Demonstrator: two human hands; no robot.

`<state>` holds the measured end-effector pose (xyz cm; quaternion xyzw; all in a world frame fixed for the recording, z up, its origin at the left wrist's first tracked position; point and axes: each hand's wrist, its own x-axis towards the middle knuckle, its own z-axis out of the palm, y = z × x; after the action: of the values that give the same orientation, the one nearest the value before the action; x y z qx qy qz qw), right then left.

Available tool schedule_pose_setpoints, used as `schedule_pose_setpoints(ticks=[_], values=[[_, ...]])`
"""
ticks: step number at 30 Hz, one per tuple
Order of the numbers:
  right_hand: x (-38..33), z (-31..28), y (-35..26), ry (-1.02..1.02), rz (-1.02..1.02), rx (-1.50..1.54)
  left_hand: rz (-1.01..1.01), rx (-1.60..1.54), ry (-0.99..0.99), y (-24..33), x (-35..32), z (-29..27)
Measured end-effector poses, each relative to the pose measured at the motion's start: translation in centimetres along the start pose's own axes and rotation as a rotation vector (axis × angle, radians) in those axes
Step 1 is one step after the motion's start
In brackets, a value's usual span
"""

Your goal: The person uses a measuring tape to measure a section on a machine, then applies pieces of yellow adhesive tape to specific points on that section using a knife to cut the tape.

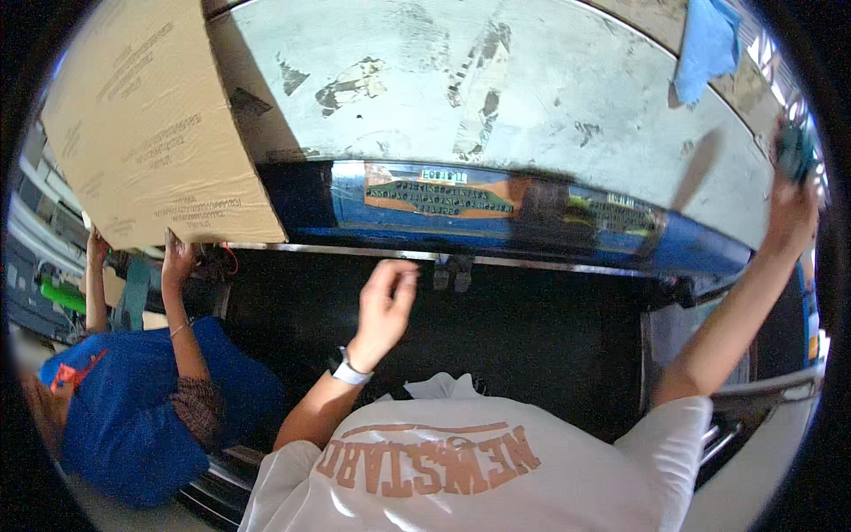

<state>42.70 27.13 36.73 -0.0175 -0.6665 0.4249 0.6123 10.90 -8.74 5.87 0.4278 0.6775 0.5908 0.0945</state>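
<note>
My left hand [385, 306], with a white band on its wrist, hangs in front of the table's blue front edge [306, 202]. Its fingers are loosely curled together, and nothing shows in them. At the far right my right arm is stretched out. My right hand [792, 213] is closed around a dark green object [796, 151]; its kind is too blurred to make out. This object is beside the right end of the worn, pale tabletop [567, 71]. A shadow falls on the tabletop near that hand.
To my left, a person in blue [151, 408] holds a large brown cardboard sheet [151, 133] by its near edge, over the table's left end. A blue cloth [707, 49] lies at the back right. Labels [439, 191] line the front edge. A metal rail [771, 387] stands at the right.
</note>
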Motion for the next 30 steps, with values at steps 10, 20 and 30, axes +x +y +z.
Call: schedule_pose_setpoints(ticks=[10, 20, 30], values=[[-42.0, 19.1, 10.7, -0.281, 0.833, 0.018, 0.042, -0.151, -0.898, -0.2, 0.4, 3.6], [-43.1, 23.0, 10.4, -0.350, 0.847, 0.104, 0.448, 0.337, -0.831, 2.3, 1.3, 1.3], [-37.4, 22.9, 13.3, -0.172, 0.760, 0.163, 0.798, 0.353, -0.163, 14.2, 15.0, -0.1]])
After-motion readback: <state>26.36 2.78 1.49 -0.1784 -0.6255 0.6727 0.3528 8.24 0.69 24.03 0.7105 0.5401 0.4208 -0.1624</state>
